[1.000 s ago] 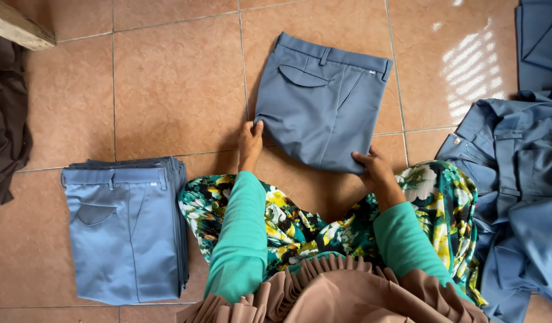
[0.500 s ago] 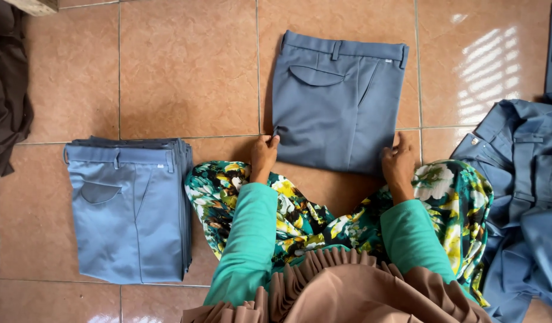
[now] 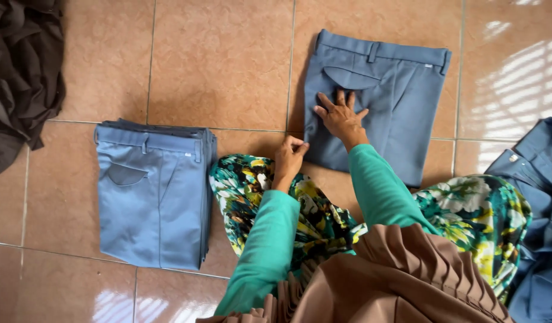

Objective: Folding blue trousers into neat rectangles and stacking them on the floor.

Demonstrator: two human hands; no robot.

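A tiled floor (image 3: 222, 66) is seen from above, with a person seated at the bottom of the view in teal sleeves, a floral skirt and a brown pleated cloth. The right hand (image 3: 341, 116) is stretched forward from the lap, the forearm angled up and to the left, and is laid palm down with fingers spread flat on a folded pair of blue-grey trousers (image 3: 395, 98); nothing is gripped, the hand only presses on the cloth just below the pocket flap. The trousers lie folded on the tiles directly ahead of the knees, waistband at the far edge. The left hand (image 3: 289, 154) is held lower and nearer the body, wrist bent, with fingers curled and pinched together at the near left edge of the same trousers; whether cloth is caught between them cannot be told. To the left, well apart, a neat stack of folded trousers (image 3: 153, 197) is seen. A dark garment (image 3: 22, 78) is heaped at the upper left, and loose blue garments (image 3: 539, 197) are piled at the right edge.
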